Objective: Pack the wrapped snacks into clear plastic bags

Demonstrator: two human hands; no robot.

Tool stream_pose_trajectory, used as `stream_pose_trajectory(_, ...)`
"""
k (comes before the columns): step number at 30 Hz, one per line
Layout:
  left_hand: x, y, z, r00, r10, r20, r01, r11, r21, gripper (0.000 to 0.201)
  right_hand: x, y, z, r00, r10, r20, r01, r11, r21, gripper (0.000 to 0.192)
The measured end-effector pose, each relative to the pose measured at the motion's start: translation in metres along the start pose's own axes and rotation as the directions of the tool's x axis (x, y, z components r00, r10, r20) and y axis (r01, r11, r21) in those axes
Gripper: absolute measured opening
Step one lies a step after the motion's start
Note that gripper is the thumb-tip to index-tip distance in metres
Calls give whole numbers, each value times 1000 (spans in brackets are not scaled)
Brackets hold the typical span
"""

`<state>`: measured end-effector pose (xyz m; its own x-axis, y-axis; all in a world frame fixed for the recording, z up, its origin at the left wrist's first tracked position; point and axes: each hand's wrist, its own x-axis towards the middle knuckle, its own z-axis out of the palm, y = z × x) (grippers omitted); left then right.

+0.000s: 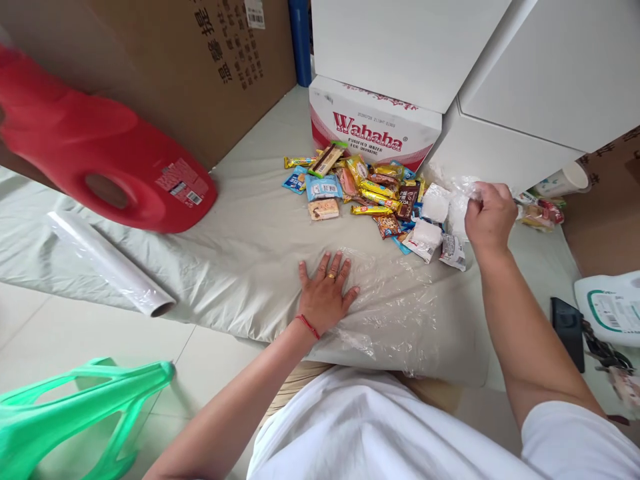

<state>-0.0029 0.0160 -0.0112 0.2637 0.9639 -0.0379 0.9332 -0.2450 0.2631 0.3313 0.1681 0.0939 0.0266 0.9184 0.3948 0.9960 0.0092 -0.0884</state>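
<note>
White shirt (380, 427) nearest; left hand (327, 297) flattens clear film (400, 300) below the "Wahaha" carton (373, 123).

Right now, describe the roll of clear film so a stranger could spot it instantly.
Start at the big red jug lying on the pale sheet. Just below it, the roll of clear film lies diagonally across the sheet's edge. It is the only long, white-translucent tube there, with an open hollow end.

A pale cloth (240, 253) covers the tiled floor (75, 333). On it: a heap of snack packets (370, 193) at one o'clock, a red jug (125, 167) at ten, a film roll (110, 263) at nine, and clear film (400, 300) at centre.
</note>
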Motion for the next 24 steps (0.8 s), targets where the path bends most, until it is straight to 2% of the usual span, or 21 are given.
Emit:
stream_pose_trajectory(2,0,0,1,1000,-1,-12,1,1000,-11,67,18,18,2,979,69,192,-51,994,-101,59)
stream_pose_trajectory(4,0,-1,2,1000,0,-21,-1,1000,-24,67,31,17,6,945,100,313,-46,983,-177,72)
stream_pose_trajectory(6,0,-1,2,1000,5,-27,-6,999,-33,66,38,-5,11,962,53,268,-3,983,-183,73)
stream_pose_trajectory(8,-1,-2,3,999,9,-32,-10,999,-37,66,41,-39,21,969,-110,219,138,984,-117,62)
stream_pose_trajectory(9,-1,-2,3,999,9,-35,-11,999,-37,66,43,-58,28,942,-223,252,247,967,-67,56)
stream_pose_trajectory(11,-2,-3,5,999,10,-44,-11,999,-36,67,45,-93,48,842,-401,360,430,903,0,60)
stream_pose_trajectory(12,-2,-4,6,999,10,-50,-12,999,-37,67,46,-107,59,815,-431,389,466,885,3,68)
stream_pose_trajectory(14,-3,-5,7,998,14,-63,-17,999,-40,67,47,-126,79,801,-439,406,487,874,-15,79)
stream_pose_trajectory(17,-3,-6,8,997,25,-77,-29,998,-48,66,43,-138,95,796,-454,401,507,862,-31,61)
stream_pose_trajectory(19,-3,-6,8,997,31,-76,-35,998,-54,66,42,-140,94,782,-455,426,518,854,-40,51)
stream_pose_trajectory(21,-3,-6,7,997,29,-73,-34,998,-60,66,42,-140,84,779,-439,447,504,863,-32,50)
stream_pose_trajectory(24,-3,-5,5,997,23,-68,-27,997,-68,66,40,-135,51,826,-436,358,442,894,71,54)
